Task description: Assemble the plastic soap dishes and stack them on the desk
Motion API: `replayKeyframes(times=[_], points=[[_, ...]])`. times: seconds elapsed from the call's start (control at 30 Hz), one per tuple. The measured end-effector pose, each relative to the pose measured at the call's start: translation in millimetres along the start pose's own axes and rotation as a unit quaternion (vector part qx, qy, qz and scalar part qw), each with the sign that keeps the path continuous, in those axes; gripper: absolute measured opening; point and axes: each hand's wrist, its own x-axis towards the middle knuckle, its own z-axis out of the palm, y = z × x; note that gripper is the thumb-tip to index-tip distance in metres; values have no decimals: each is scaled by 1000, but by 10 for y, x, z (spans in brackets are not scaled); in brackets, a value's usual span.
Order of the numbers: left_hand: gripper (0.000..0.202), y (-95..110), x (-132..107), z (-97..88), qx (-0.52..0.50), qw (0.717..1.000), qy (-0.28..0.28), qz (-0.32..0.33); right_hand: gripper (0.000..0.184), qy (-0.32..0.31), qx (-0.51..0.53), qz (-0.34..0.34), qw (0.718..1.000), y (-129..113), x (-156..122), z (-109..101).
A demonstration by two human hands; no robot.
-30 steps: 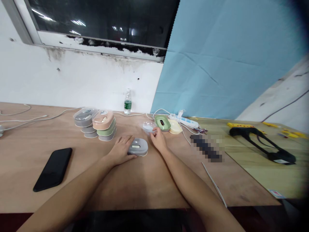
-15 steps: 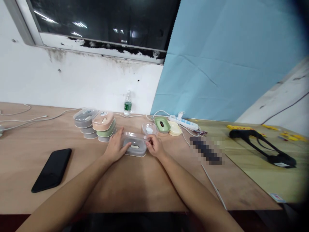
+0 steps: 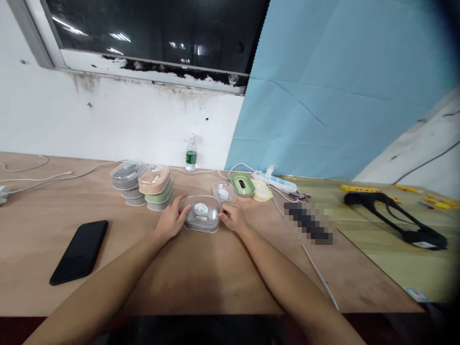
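Note:
A grey soap box [image 3: 201,227] with rounded ends stands on the table in front of me. Its clear lid [image 3: 212,203], bearing a round white label, lies over the top. My left hand [image 3: 172,219] grips the lid's left side, thumb near the front. At the right side, my right hand [image 3: 233,216] holds the lid's edge with bent fingers. Just behind that hand sits a loose clear lid [image 3: 224,192]. Farther right are a green soap box part [image 3: 243,185] and a pale yellow one [image 3: 262,190].
Stacked soap boxes stand to the left, grey [image 3: 128,176] and pink over green [image 3: 155,181]. A black phone [image 3: 79,251] lies front left. By the wall are a water bottle [image 3: 191,154] and a white power strip [image 3: 275,181]. A black strap-like object [image 3: 391,215] lies right.
The clear lid has come down from a tilted position onto the grey soap box, and its label now faces up. My left thumb has drawn back from the middle to the left edge.

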Motion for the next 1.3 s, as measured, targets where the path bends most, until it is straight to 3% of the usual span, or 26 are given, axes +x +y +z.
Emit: replayKeyframes(times=[0.23, 0.47, 0.8, 1.0, 1.3], points=[[50, -63, 66, 39, -6, 998, -68, 9, 60, -160, -31, 37, 986, 106, 25, 14], [53, -51, 75, 20, 40, 996, -79, 30, 57, -214, -4, 77, 974, 176, 30, -25], [61, 23, 79, 9, 94, 991, -93, 1, 59, -212, 29, 177, 961, 86, 78, -6], [63, 23, 71, 12, 90, 992, -84, -26, 59, -202, 21, 192, 960, 88, 76, -4], [54, 66, 67, -47, 76, 992, -102, -10, 58, -195, 20, 166, 967, 147, 45, 16]])
